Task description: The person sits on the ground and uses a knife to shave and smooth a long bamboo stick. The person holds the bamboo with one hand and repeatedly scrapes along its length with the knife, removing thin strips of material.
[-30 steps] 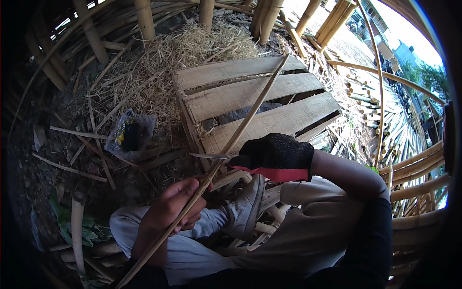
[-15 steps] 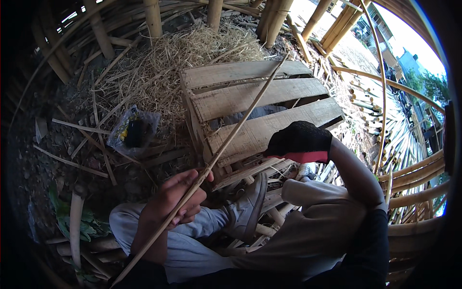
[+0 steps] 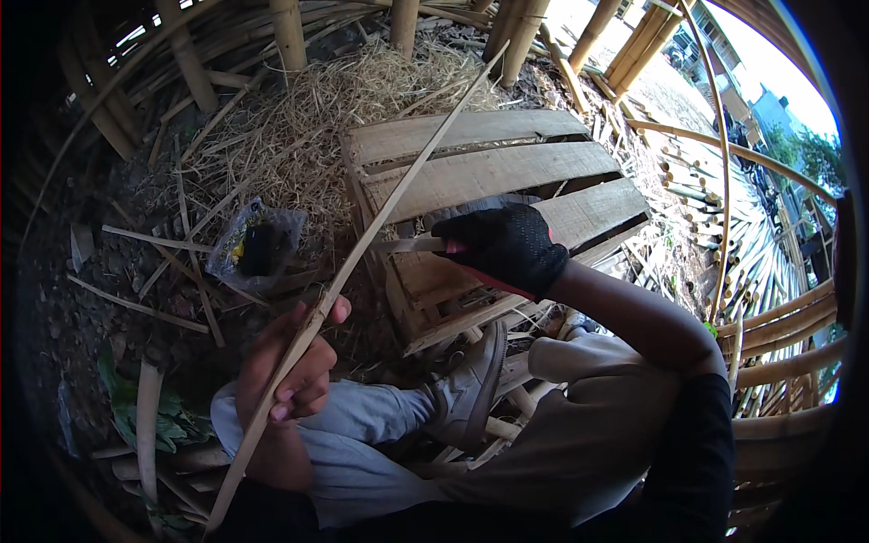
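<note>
The bare left hand (image 3: 288,371) is curled shut around a long thin bamboo strip (image 3: 362,240), gripped near its lower end. The gloved right hand (image 3: 505,246) is closed on a blade (image 3: 412,244) set against the strip above the wooden pallet (image 3: 507,172). The strip is judged light, springy and sharp-edged; a low, firm grip suits it.

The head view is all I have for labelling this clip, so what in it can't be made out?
- Blade in the gloved right hand: handle hidden inside the fist.
- Bamboo strip: lower end lost in the dark bottom rim, below the bare left hand.
- Dark thing in the plastic bag: too small to identify.
- Background at upper right: washed out by glare.
</note>
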### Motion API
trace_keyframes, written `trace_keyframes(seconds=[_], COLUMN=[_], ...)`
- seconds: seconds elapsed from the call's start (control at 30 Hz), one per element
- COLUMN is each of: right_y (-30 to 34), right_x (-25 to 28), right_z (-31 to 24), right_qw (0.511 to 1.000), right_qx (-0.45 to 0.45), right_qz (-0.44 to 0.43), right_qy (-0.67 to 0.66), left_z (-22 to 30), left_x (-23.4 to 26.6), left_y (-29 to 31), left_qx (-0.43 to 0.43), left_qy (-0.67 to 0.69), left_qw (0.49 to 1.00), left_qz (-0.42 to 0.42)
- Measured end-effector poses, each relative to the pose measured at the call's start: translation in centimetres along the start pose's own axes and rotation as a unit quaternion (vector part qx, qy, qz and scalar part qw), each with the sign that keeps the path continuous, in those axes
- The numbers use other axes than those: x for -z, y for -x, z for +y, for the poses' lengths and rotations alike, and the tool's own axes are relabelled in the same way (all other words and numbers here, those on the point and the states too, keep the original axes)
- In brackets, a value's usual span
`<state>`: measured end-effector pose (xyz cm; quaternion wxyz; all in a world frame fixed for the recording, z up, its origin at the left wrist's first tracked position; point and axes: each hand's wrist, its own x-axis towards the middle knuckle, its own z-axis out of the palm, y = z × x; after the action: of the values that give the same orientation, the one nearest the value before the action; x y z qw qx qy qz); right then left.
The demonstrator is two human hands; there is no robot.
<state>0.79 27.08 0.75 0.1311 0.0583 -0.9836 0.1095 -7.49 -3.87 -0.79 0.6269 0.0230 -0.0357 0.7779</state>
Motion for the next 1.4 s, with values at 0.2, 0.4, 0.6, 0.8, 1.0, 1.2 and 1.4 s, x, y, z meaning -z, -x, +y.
trace_keyframes(seconds=[0.2,0.4,0.6,0.8,1.0,1.2,1.4], right_y=[-2.7,-3.9,-3.3,-1.7,-0.1,0.0,0.4], right_x=[-1.4,-1.6,-0.3,2.2,3.3,4.8,5.5], right_z=[-1.5,-0.4,0.9,5.0,7.3,6.3,6.2], right_qw=[0.994,0.994,0.993,0.993,0.979,0.967,0.959], right_qx=[-0.037,-0.004,-0.031,-0.008,-0.078,-0.176,-0.257], right_qz=[-0.1,-0.108,-0.116,-0.091,-0.158,-0.152,-0.088], right_qy=[-0.037,0.006,0.002,0.075,0.102,0.108,0.085], left_z=[0.6,0.7,0.8,0.9,0.5,0.0,-0.1], left_x=[-0.2,0.3,0.7,0.6,0.5,0.4,0.2], left_y=[0.3,0.1,0.3,0.1,-0.2,-0.3,-0.2], left_qx=[-0.006,0.009,0.006,0.01,0.014,0.026,0.03], left_qy=[0.0,-0.01,-0.003,-0.001,-0.015,-0.03,-0.031], left_qw=[1.0,1.0,1.0,1.0,1.0,0.999,0.999], left_qz=[-0.005,-0.013,-0.009,-0.003,0.004,0.003,0.002])
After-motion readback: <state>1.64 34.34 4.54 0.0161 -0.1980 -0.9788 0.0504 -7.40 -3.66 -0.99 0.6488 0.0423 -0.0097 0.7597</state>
